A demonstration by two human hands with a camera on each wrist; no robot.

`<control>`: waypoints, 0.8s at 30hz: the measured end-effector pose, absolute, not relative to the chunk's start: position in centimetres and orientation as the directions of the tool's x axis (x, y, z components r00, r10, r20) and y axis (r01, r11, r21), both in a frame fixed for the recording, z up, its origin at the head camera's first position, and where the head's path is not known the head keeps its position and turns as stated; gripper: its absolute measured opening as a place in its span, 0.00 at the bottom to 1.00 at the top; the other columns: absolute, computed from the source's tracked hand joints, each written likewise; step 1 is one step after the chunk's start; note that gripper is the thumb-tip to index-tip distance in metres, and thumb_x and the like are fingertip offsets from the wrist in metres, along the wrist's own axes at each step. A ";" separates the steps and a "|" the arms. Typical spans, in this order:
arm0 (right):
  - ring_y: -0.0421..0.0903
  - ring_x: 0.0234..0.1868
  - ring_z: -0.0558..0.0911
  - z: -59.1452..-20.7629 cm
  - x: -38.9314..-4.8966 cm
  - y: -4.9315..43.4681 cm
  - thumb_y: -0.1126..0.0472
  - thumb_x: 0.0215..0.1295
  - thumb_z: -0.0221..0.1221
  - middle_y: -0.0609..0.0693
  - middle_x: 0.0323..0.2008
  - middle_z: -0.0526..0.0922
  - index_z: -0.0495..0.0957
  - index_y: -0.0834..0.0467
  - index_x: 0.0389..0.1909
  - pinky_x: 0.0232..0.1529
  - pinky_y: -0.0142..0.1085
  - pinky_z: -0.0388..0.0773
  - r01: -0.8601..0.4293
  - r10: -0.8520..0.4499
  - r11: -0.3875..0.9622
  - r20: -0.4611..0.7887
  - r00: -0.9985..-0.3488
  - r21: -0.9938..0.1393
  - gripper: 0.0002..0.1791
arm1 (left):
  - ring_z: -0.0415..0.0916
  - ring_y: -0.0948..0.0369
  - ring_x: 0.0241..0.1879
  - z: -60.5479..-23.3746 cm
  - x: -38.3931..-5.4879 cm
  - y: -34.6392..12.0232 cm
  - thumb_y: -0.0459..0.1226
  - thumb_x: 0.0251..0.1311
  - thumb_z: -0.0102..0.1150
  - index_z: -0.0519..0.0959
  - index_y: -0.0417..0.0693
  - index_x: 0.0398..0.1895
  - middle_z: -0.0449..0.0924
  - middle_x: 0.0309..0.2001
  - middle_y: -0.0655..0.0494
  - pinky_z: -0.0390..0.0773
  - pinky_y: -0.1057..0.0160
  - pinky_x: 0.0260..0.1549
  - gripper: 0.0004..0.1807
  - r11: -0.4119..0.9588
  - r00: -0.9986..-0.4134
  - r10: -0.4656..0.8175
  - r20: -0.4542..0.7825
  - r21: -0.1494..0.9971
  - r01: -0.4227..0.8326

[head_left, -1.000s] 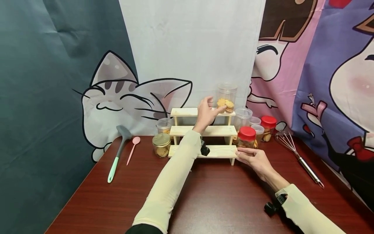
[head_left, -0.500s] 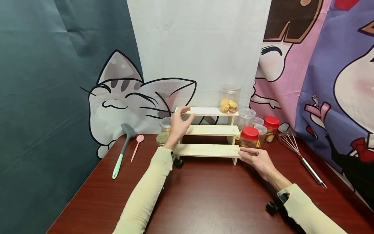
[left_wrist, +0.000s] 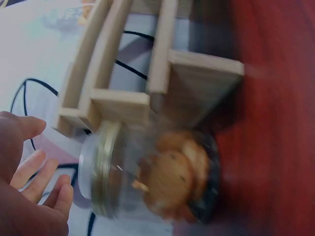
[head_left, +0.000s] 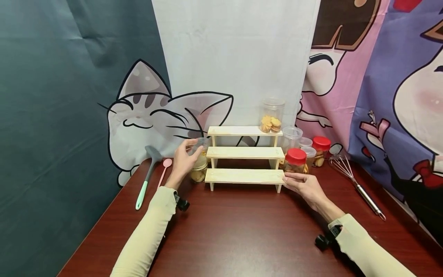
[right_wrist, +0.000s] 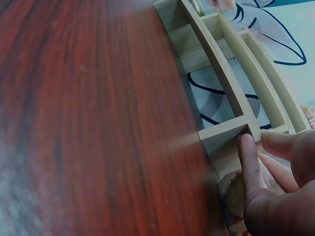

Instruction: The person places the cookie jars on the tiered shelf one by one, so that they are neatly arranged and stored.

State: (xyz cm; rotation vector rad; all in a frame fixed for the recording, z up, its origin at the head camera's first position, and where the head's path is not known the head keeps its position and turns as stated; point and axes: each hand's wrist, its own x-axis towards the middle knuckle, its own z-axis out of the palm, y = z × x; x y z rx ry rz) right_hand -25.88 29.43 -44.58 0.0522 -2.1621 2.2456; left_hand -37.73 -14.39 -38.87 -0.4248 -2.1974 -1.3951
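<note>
A three-step wooden shelf stand (head_left: 244, 176) stands on the table. My right hand (head_left: 308, 190) pinches the right end of its lowest step; in the right wrist view, thumb and finger meet the board's corner (right_wrist: 253, 125). Left of the stand, my left hand (head_left: 183, 159) hangs with thumb and fingers spread and nothing between them. It is nearest a gold-lidded cookie jar (head_left: 198, 174) and a clear-lidded jar (head_left: 204, 143) behind it, partly covered by the fingers. In the left wrist view the cookie jar (left_wrist: 167, 182) is blurred, apart from the fingers.
A clear jar of cookies (head_left: 272, 119) sits at the top step's right end. Several jars, some red-lidded (head_left: 295, 157), crowd the stand's right side. A whisk (head_left: 356, 184) lies far right; a grey-green spatula (head_left: 145, 182) and a pink spoon (head_left: 166, 164) lie left.
My left hand has moved from beside the clear cookie jar on the top step, left and down past the stand to the jars there. The right hand stays at the lowest step.
</note>
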 end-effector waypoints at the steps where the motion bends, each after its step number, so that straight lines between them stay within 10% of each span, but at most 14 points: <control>1: 0.33 0.50 0.88 -44.6 -25.9 29.4 0.67 0.76 0.66 0.46 0.52 0.89 0.67 0.79 0.74 0.57 0.32 0.87 -0.040 -0.007 -0.040 0.040 -0.999 -0.998 0.33 | 0.81 0.41 0.65 -39.3 -37.7 -14.6 0.41 0.70 0.73 0.82 0.37 0.63 0.85 0.63 0.39 0.80 0.47 0.69 0.24 0.442 -0.832 -0.006 0.555 0.747 0.496; 15: 0.33 0.49 0.88 -44.4 -25.9 29.4 0.67 0.77 0.65 0.46 0.50 0.90 0.65 0.79 0.75 0.57 0.32 0.87 -0.026 -0.017 -0.052 0.027 -0.999 -0.998 0.34 | 0.69 0.42 0.72 -41.5 -36.5 -16.3 0.58 0.57 0.80 0.66 0.41 0.77 0.69 0.72 0.36 0.71 0.42 0.73 0.53 0.612 -0.952 0.120 0.282 0.734 0.294; 24: 0.34 0.49 0.89 -44.3 -26.0 29.5 0.67 0.76 0.66 0.47 0.51 0.90 0.65 0.80 0.74 0.58 0.33 0.87 -0.030 -0.021 -0.054 0.031 -0.999 -0.998 0.34 | 0.77 0.42 0.65 -42.1 -36.9 -17.0 0.55 0.53 0.84 0.59 0.39 0.76 0.78 0.64 0.32 0.76 0.44 0.68 0.57 0.627 -0.975 0.137 0.177 0.746 0.224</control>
